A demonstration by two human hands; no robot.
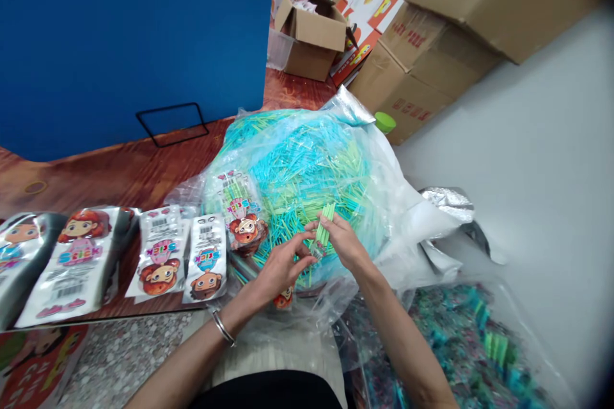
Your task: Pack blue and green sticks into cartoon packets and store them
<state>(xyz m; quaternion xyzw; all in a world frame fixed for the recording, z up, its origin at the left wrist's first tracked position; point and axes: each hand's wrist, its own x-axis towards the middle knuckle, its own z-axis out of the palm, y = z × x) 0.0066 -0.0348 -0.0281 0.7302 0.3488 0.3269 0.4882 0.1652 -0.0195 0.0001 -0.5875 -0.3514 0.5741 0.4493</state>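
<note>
My right hand [341, 239] is closed on a small bundle of green sticks [326, 223], held upright over a big clear plastic bag [378, 160] heaped with loose blue and green sticks [297, 166]. My left hand [283, 265], a metal bangle on its wrist, pinches the lower end of the same bundle with thumb and fingertips. A printed cartoon pouch [242, 217] lies on the stick heap just left of my hands.
Several cartoon-printed pouches [158, 255] lie in a row on the wooden board at left. A second bag of packed sticks [455, 339] sits at lower right. Cardboard boxes [422, 57] stack behind, by a blue wall [119, 38].
</note>
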